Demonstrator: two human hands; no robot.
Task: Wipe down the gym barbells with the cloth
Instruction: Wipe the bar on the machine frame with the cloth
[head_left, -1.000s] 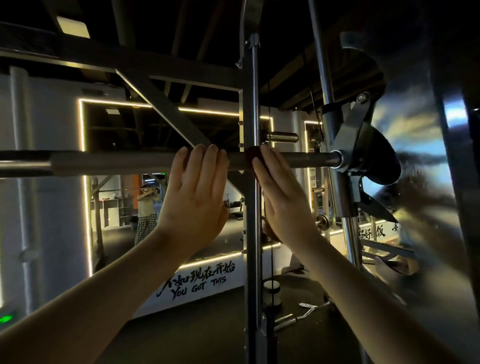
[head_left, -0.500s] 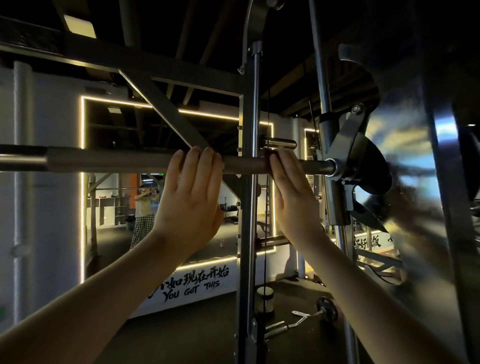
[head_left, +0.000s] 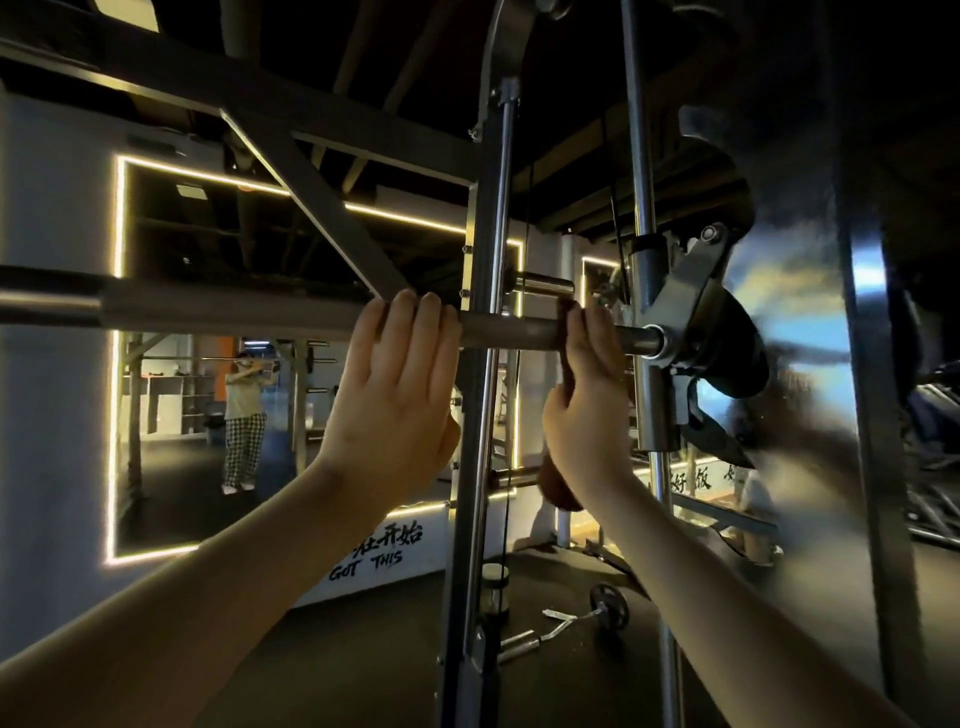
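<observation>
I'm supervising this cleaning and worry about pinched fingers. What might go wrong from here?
1. The right hand wraps the cloth round the barbell right beside the hooked carriage; sliding further that way could pinch fingers or snag cloth there.
2. The cloth's loose tail hangs below the hand near a side peg and might catch on it.

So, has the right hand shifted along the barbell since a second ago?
Yes. The right hand, with the cloth, slid right along the barbell, away from the upright post toward the guide rod.
</observation>
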